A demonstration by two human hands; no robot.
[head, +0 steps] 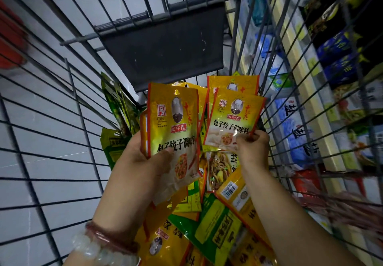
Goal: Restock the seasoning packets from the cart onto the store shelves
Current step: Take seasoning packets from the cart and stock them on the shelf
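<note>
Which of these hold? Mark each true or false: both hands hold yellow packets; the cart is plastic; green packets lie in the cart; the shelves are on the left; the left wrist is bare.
1. Both hands hold yellow packets. True: the left hand grips a stack, the right hand pinches a packet.
2. The cart is plastic. False: the cart is wire.
3. Green packets lie in the cart. True.
4. The shelves are on the left. False: shelves stand right.
5. The left wrist is bare. False: it wears bracelets.

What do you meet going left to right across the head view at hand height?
Cart's left wire wall → green packets → left hand holding yellow packets → right hand pinching a yellow packet → cart's right wire wall → store shelves.
</note>
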